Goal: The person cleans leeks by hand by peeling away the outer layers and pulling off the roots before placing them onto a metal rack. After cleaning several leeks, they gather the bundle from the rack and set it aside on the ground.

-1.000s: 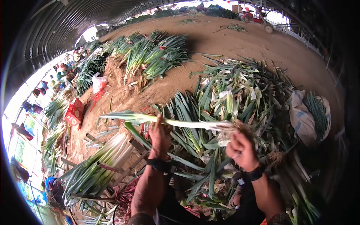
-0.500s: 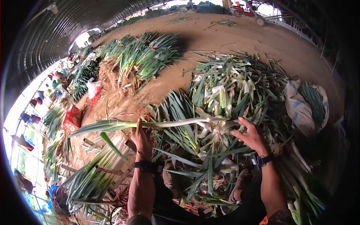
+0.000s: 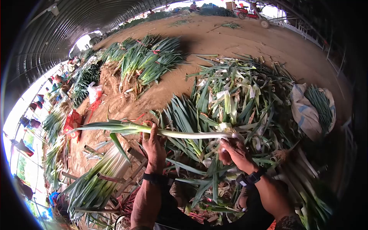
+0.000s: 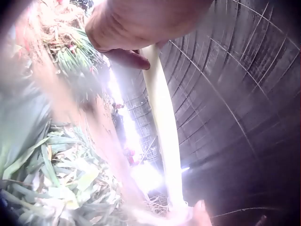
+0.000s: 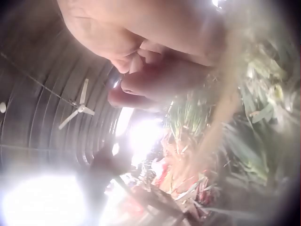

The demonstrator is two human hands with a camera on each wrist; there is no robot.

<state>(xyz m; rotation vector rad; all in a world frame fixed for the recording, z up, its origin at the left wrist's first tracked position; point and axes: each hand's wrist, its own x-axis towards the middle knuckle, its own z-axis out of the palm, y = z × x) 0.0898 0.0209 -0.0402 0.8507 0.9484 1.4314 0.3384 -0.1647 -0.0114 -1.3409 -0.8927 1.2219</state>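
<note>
A long leek point(image 3: 188, 135) with a white stalk and green leaves lies level across the front of the body in the head view. My left hand point(image 3: 154, 147) grips it where white turns to green, leaves trailing left. My right hand point(image 3: 237, 153) is at the root end, its fingers curled and pinching there. From the left wrist, the white stalk point(image 4: 162, 108) runs from the left hand point(image 4: 141, 28) down to the right fingertips point(image 4: 201, 214). The right wrist view shows the curled right hand point(image 5: 141, 52); the leek is hidden there.
A bundle of leeks point(image 3: 103, 172) lies on a wooden rack at the left. Ahead is a heap of leaves and peelings point(image 3: 237, 88), with tied bundles point(image 3: 153, 57) beyond. A white sack point(image 3: 306, 111) stands right, a red box point(image 3: 73, 124) left.
The right hand went from the root end to spread fingers off to the right, then came back to the root end with fingers curled. The left hand has kept hold of the leek.
</note>
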